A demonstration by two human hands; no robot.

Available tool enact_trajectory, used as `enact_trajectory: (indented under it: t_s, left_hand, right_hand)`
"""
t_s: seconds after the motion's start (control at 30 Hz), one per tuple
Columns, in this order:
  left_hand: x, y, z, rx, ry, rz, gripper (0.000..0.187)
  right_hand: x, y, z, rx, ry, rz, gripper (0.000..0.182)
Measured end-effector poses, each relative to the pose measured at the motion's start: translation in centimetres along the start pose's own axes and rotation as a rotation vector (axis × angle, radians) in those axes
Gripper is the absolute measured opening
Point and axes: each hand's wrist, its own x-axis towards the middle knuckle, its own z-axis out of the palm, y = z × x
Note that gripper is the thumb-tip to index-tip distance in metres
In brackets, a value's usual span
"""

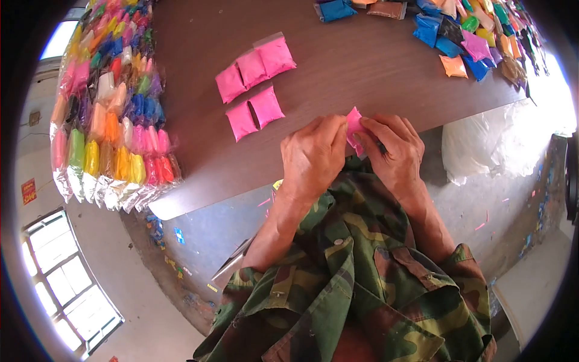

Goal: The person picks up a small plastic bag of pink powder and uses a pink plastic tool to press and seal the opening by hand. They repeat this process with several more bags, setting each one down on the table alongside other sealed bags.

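Observation:
A small pink packet (pixel 353 130) is pinched between both hands just over the table's near edge. My left hand (pixel 313 154) grips its left side, fingers curled with the thumb side toward the packet. On the other side, the fingertips of my right hand (pixel 393 145) close on the packet's right edge. Beyond my left hand lie several more pink packets in two rows: a far row with a pink packet (pixel 277 55) at its right end, and a nearer pair including another pink packet (pixel 267 107).
Clear bags of multicoloured packets (pixel 111 120) are stacked along the brown table's (pixel 199 151) left end. Loose packets (pixel 476 45) in many colours pile up at the far right. A white plastic bag (pixel 482 142) hangs beside the right edge. Scraps litter the floor (pixel 211 226).

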Motion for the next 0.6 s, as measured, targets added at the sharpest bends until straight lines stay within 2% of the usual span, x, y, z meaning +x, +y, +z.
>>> enact_trajectory:
  t_s: [0.3,0.5,0.6]
  left_hand:
    - [-0.3,-1.2,0.1,-0.011,-0.022,-0.127,0.004]
    - [-2.6,-1.8,0.3,-0.019,0.077,-0.002,0.002]
    - [-2.5,-2.7,0.1,0.049,0.039,-0.156,0.004]
  right_hand:
    - [0.0,0.1,0.0,0.012,0.025,-0.024,0.023]
    - [0.0,0.3,0.3,0.015,0.039,-0.029,0.024]
    - [0.1,0.2,0.3,0.023,0.043,-0.032,0.023]
